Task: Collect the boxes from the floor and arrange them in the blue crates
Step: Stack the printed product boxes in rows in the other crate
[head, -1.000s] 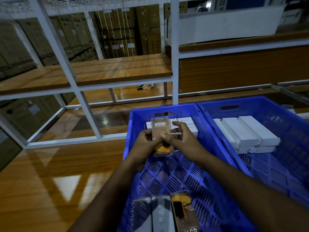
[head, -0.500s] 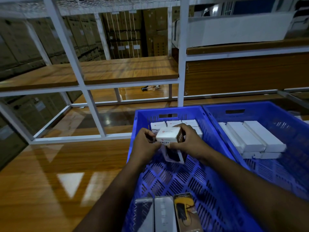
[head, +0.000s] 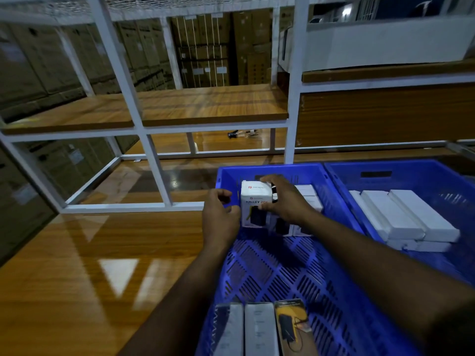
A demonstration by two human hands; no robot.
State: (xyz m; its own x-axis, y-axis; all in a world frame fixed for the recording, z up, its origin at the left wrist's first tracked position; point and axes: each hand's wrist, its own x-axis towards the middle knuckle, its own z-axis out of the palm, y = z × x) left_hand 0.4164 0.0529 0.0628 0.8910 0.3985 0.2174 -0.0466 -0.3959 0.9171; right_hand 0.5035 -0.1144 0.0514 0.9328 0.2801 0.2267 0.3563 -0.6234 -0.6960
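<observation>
Two blue crates stand side by side on a polished wooden floor. The person leans over the left crate. The right hand grips a white box marked "HALLEY", fingers over its top and thumb on its front face, holding it upright at the crate's far end, against the left wall. The left hand is just beside the box on its left, fingers loosely curled with nothing between them; whether the fingertips touch the box cannot be told.

More white boxes stand behind and right of the held one, partly hidden by the right hand. At the crate's near edge lie three packs, the rightmost yellow and black. The slotted crate bottom shows between the two groups.

The right crate holds stacked long white boxes.

Beyond the crates stands a white metal rack with wooden shelves. A small dark item lies on the floor behind it. Cartons fill the background.
</observation>
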